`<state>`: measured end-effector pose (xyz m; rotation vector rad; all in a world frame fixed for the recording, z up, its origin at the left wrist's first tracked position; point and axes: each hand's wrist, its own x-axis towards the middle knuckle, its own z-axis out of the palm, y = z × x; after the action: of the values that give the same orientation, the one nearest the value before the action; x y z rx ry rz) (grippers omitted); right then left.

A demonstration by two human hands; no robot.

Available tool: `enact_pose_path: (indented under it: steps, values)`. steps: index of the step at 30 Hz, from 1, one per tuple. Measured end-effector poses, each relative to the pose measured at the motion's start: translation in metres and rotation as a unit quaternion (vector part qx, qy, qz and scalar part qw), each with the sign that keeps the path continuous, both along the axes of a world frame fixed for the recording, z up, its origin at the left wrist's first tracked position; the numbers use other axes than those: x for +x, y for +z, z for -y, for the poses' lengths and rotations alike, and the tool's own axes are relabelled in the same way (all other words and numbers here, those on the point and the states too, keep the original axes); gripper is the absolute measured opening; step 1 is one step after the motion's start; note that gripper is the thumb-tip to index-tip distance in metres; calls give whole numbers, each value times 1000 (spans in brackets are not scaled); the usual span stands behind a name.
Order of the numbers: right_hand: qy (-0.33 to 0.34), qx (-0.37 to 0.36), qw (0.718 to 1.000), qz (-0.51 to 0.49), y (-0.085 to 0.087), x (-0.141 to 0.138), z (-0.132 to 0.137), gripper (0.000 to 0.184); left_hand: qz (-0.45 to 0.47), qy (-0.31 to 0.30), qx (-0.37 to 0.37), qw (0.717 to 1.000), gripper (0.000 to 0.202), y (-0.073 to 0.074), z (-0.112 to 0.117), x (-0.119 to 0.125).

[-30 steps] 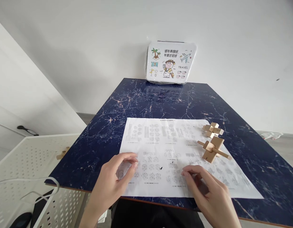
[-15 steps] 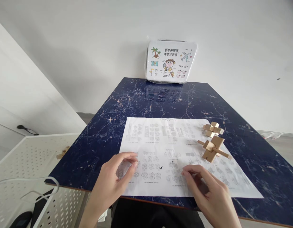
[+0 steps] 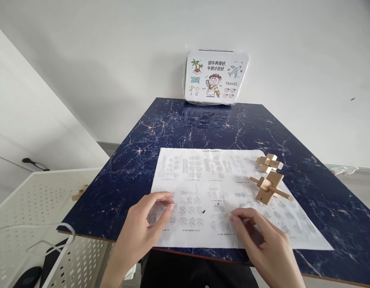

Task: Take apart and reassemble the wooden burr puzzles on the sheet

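Bare and relaxed, the person's left hand (image 3: pixel 143 222) lay over the near left part of a large white paper sheet printed with faint grey diagrams (image 3: pixel 199 241), thumb and forefinger curved apart with nothing between them. Across from it, the right hand (image 3: pixel 263 238) was loosely curled over the near right part, thumb close to the forefinger; I saw nothing in it, though the folded fingers hid the palm. Set wide like that, the two hands left the middle of the page uncovered, perhaps so it could be read, and may have been steadying it; whether the fingertips pressed the paper, I couldn't tell.

Beyond the right hand, near the sheet's right edge, sat a pale wooden assembly of a flat board crossed by a round rod (image 3: pixel 265 186). Just behind it, at the far right corner, was a pale wooden cross of interlocked square blocks (image 3: pixel 269 163). Kept there, they seemed parked within easy reach, clear of most diagrams, and their weight probably helped hold that side flat. Underneath was a glossy dark-blue marbled table (image 3: pixel 173 128); at its far end a white cartoon-printed case in clear plastic (image 3: pixel 216 80) stood against the wall.
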<state>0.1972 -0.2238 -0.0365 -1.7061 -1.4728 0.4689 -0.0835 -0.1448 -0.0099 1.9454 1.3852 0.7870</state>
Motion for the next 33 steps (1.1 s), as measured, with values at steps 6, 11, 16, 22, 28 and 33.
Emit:
enact_pose_path:
  steps: [6,11,16,22,28,33]
  values:
    - [-2,3,1000,1,0,-1,0,34,0,-1,6,1000,23,0,0,1]
    - [-1,-7,1000,0,0,0,0,31,-4,2,13,1000,22,-1,0,0]
    - [9,-1,1000,3,0,1,0,29,-3,-1,5,1000,22,-1,-1,0]
    - [-1,2,1000,-2,0,0,0,30,1,2,4,1000,23,0,0,0]
    - [-3,-6,1000,-8,1,-1,0,32,1,2,4,1000,23,0,0,1]
    - [-4,-12,1000,-10,1,-1,1,30,3,1,9,1000,23,0,-1,1]
